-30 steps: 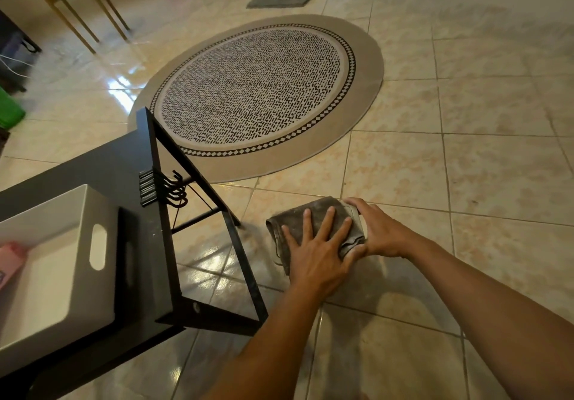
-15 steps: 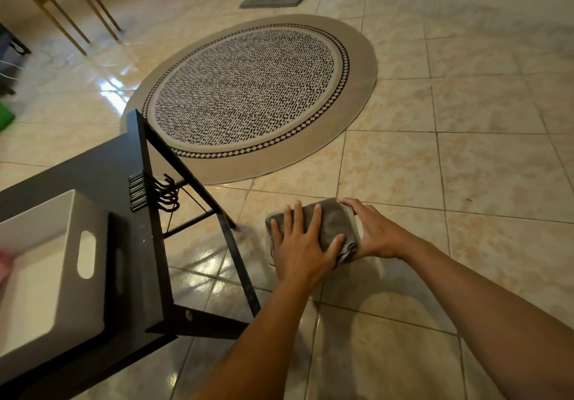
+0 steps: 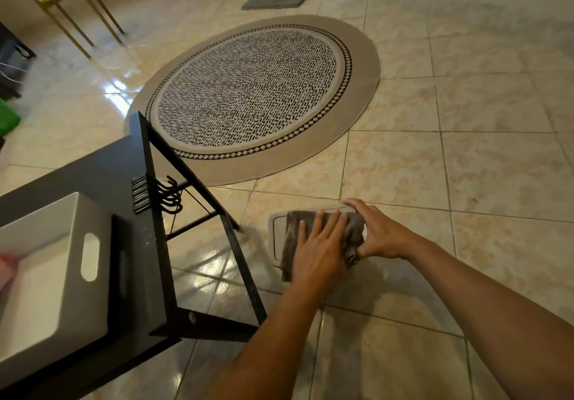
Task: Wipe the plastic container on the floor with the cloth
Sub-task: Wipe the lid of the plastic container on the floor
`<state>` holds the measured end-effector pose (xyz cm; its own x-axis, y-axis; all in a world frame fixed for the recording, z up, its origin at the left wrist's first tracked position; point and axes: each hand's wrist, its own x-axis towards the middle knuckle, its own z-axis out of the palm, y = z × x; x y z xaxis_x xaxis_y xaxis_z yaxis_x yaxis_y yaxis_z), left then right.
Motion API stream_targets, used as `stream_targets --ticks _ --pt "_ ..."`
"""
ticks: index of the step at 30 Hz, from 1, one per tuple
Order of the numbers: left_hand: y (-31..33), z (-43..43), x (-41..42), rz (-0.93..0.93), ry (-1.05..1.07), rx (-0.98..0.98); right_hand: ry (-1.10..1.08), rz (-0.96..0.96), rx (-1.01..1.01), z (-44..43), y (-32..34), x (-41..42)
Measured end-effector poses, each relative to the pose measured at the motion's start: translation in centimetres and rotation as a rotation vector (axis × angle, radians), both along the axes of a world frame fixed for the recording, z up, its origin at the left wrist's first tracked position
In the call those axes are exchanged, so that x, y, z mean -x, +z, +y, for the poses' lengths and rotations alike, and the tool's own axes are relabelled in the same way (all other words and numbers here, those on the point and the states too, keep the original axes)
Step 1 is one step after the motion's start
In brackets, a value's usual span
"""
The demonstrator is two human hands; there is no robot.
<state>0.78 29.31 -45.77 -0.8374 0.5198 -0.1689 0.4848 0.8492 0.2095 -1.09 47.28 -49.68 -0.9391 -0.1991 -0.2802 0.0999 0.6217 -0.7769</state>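
A flat beige plastic container (image 3: 277, 234) lies on the tiled floor, mostly hidden under a grey cloth (image 3: 354, 228). My left hand (image 3: 320, 249) presses flat on the cloth with its fingers spread, pointing away from me. My right hand (image 3: 380, 235) grips the container's right end, thumb at the near side and fingers curled over the far corner. Only the container's left end and far rim show.
A black table (image 3: 149, 263) stands at the left with a white handled bin (image 3: 56, 275) on it and black hooks (image 3: 164, 194) on its side. Its slanted leg (image 3: 245, 278) reaches close to the container. A round patterned rug (image 3: 248, 92) lies beyond.
My left hand has slid the cloth to the right across the container, uncovering the container's left end. My right hand has stayed on the right end.
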Motion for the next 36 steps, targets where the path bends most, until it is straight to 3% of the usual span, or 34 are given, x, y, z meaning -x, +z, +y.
stream_targets --ticks 3,7,12,18,24,29,36 --pt "-0.1 0.3 1.8 0.019 0.026 0.014 -0.005 0.019 -0.005 0.1 0.2 -0.1" --pt "0.2 -2.7 2.3 0.024 0.256 0.013 0.001 0.005 -0.042 0.0 0.2 -0.1" --pt "0.7 0.7 0.5 -0.03 0.008 -0.025 0.01 0.01 -0.015 0.1 0.1 0.3" --pt "-0.1 -2.6 1.8 0.059 0.3 0.024 -0.015 0.014 -0.04 -0.1 0.0 -0.1" --pt "0.2 0.6 0.6 -0.017 0.103 0.018 0.015 0.029 -0.043 -0.1 0.3 0.4" --pt "-0.1 -3.4 2.6 0.023 0.356 0.003 -0.003 0.011 -0.051 -0.2 0.8 0.1" --pt "-0.1 0.2 1.8 -0.001 0.049 0.038 0.039 0.021 -0.032 -0.2 0.9 0.9"
